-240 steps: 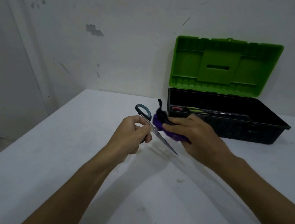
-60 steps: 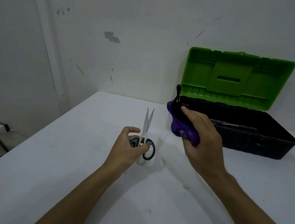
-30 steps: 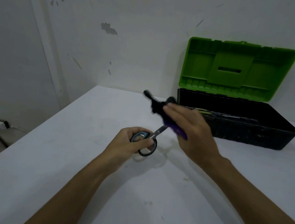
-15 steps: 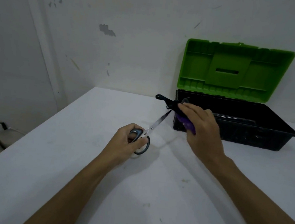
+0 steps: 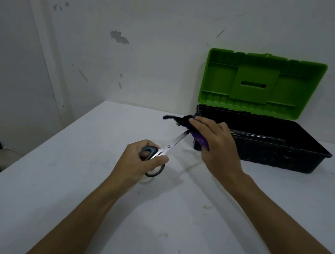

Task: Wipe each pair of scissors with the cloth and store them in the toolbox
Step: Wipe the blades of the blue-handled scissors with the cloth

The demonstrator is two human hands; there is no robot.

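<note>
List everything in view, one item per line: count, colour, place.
scissors: one, silver blades with dark handles, held over the table, tips in the cloth
cloth: one, purple and black, around the blade tips
toolbox: one, black base with green lid open, back right of table
items in toolbox: count unclear, dark and greenish
table: one, white
wall: white, scuffed
left hand: grips the scissor handles
right hand: holds the cloth
</note>
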